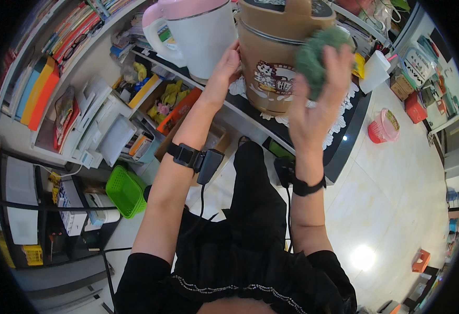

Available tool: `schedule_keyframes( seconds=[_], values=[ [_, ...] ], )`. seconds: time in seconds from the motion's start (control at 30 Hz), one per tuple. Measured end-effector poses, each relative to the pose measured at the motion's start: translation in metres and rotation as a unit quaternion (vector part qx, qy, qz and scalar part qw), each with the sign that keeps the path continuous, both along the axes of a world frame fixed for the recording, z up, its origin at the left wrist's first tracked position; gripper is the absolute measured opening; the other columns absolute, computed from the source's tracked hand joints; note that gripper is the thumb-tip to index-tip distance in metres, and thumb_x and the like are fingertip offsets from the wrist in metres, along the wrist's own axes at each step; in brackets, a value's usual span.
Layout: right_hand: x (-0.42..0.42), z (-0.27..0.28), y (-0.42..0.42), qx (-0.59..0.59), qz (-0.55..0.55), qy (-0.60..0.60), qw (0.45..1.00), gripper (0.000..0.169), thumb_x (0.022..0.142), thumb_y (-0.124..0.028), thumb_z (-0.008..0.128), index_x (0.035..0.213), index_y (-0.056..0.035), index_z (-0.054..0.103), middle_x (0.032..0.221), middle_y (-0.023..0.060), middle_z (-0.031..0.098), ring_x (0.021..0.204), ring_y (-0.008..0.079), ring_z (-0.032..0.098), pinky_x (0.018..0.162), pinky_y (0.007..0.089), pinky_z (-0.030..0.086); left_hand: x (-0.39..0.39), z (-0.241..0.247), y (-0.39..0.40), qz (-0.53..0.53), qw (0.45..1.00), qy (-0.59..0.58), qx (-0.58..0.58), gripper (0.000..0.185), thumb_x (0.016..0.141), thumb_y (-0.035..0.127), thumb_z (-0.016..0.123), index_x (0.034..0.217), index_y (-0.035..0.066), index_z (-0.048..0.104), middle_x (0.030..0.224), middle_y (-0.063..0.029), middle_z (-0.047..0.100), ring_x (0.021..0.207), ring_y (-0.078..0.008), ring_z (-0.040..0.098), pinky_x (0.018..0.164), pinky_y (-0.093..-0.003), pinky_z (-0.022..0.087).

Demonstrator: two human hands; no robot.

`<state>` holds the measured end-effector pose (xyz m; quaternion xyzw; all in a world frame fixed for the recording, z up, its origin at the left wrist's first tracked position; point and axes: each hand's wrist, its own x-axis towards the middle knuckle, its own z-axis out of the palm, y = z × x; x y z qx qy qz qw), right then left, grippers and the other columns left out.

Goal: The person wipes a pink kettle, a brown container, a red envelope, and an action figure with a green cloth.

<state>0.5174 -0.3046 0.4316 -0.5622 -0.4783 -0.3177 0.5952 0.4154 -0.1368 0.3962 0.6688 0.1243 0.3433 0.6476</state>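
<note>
A brown lidded bucket (pixel 266 51) with a cartoon print and a raised top handle stands on a white lace doily (pixel 337 121) on a black counter top (pixel 345 135). My left hand (pixel 226 74) rests against its left side, fingers upright in the gap beside a white soy milk maker (pixel 207 37) with a pink lid. In my right hand (pixel 319 94) is a green cloth (pixel 315 59), held at the bucket's right side; the hand is slightly blurred. Whether the cloth touches the bucket cannot be told.
A white paper roll (pixel 374 70) stands at the counter's right end. Shelves of books (pixel 72 31) curve along the left, above a green plastic basket (pixel 125 192). A red and pink basket (pixel 383 126) sits on the floor at right. Cables hang from both wrist straps.
</note>
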Motion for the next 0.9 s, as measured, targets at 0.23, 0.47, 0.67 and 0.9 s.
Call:
schedule_keyframes(
  seconds=[0.23, 0.47, 0.67, 0.9],
  values=[
    [-0.023, -0.091, 0.001, -0.145, -0.036, -0.004, 0.989, 0.062, 0.074, 0.005, 0.060, 0.131, -0.0202, 0.056, 0.148, 0.0105, 0.040, 0.136, 0.0358, 0.037, 0.108, 0.0567, 0.031, 0.013, -0.015, -0.003, -0.013, 0.998, -0.002, -0.060, 0.062, 0.097, 0.057, 0.040, 0.146, 0.019, 0.031, 0.145, -0.0018, 0.039, 0.133, -0.0219, 0.035, 0.107, -0.0438, 0.028],
    [-0.058, -0.128, -0.010, -0.316, 0.051, -0.001, 0.947, 0.045, 0.073, 0.003, 0.059, 0.116, -0.0106, 0.064, 0.136, 0.0050, 0.054, 0.122, 0.0233, 0.053, 0.097, 0.0453, 0.045, 0.002, -0.019, -0.003, -0.037, 0.998, 0.018, -0.049, 0.067, 0.098, 0.055, 0.039, 0.150, 0.015, 0.025, 0.149, -0.0028, 0.035, 0.138, -0.0206, 0.030, 0.110, -0.0434, 0.026],
    [-0.049, -0.038, -0.006, -0.077, 0.030, -0.048, 0.995, 0.050, 0.072, 0.008, 0.058, 0.117, -0.0135, 0.066, 0.134, 0.0117, 0.056, 0.124, 0.0312, 0.053, 0.101, 0.0429, 0.041, -0.039, -0.037, -0.032, -0.017, 0.996, -0.043, -0.082, 0.092, 0.089, 0.066, 0.047, 0.155, 0.014, 0.008, 0.159, -0.0138, 0.011, 0.147, -0.0297, 0.008, 0.115, -0.0506, 0.012],
    [-0.039, -0.056, 0.032, -0.180, -0.058, -0.126, 0.974, 0.050, 0.078, -0.006, 0.059, 0.126, -0.0178, 0.060, 0.136, 0.0054, 0.053, 0.126, 0.0258, 0.049, 0.104, 0.0522, 0.034, -0.037, -0.016, -0.056, 0.017, 0.998, -0.055, -0.027, 0.080, 0.095, 0.043, 0.053, 0.153, 0.008, 0.011, 0.156, -0.0119, 0.020, 0.143, -0.0247, 0.022, 0.114, -0.0403, 0.020]
  ],
)
